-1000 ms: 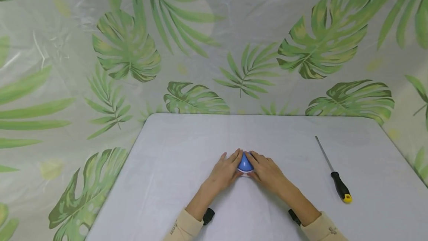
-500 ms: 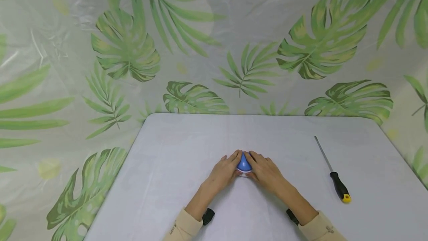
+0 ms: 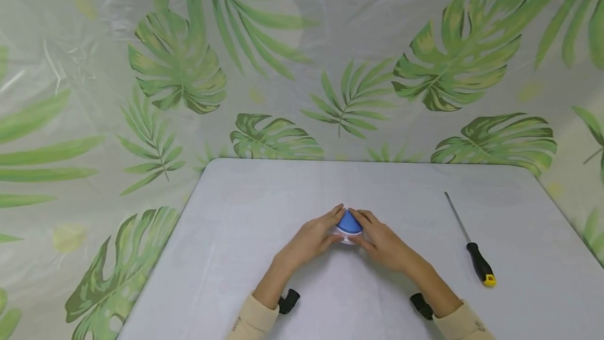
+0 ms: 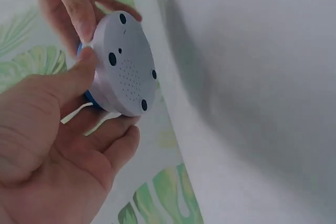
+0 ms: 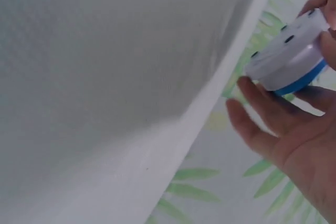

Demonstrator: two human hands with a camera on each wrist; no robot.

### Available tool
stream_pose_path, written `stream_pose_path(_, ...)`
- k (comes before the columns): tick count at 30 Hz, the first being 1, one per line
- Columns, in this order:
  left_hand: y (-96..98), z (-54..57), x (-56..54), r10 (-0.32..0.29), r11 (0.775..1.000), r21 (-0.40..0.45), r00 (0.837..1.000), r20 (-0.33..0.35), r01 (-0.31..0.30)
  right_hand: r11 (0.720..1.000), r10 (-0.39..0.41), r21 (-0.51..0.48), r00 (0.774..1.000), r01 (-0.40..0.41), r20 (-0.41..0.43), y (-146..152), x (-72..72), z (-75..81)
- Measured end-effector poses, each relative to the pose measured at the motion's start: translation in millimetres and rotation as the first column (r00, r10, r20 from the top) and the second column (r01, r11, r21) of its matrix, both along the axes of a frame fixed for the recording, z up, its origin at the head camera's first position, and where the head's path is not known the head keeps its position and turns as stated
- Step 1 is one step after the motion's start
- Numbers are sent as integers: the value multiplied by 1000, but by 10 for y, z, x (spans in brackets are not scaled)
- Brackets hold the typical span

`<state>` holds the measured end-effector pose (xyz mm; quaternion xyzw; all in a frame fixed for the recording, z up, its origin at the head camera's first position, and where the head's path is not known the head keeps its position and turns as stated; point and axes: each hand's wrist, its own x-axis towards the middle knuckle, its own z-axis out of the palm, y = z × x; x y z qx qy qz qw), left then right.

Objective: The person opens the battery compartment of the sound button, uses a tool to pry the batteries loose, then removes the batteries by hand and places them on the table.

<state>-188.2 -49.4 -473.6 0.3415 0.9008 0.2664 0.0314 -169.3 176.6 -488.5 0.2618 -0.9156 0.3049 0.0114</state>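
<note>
A round buzzer (image 3: 349, 222) with a blue domed top and a white base is held between both hands above the white table (image 3: 255, 198). From the left side my left hand (image 3: 309, 239) grips it, thumb on the base and fingers around the rim. On the opposite side my right hand (image 3: 386, 244) holds it with thumb and fingers. The left wrist view shows the buzzer's underside (image 4: 128, 72), with black round feet, a small screw hole and a patch of speaker holes. Part of the blue top is hidden by fingers.
A screwdriver (image 3: 478, 261) with a black and yellow handle lies on the table to the right, its shaft pointing away. Behind the table hangs a leaf-patterned sheet (image 3: 344, 25). Dark wrist cameras sit under both wrists.
Both hands have lifted the buzzer slightly off the table, and its blue top now leans a little differently. The wrists have spread apart somewhat. The screwdriver stays in place.
</note>
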Motion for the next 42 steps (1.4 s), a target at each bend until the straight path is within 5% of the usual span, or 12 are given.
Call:
stream_pose_path(7,-96,114,13,-66,990,125,997,45,60,990,28,-140,997,-18,70,88,-9,68)
stream_pose_path(16,-104,59,-9,-76,961,270,996,52,59,961,48,-277,987,-3,156,136,-12,104)
stream_pose_path(29,-84,40,12,-38,922,386,990,135,-18,946,101,-316,991,-70,85,184,-26,71)
stream_pose_path(38,-71,69,3,-114,842,535,947,300,-68,906,63,-424,983,17,174,174,-3,97)
stream_pose_path(42,-71,84,8,-136,827,556,927,349,-88,883,75,-469,980,21,185,185,-9,110)
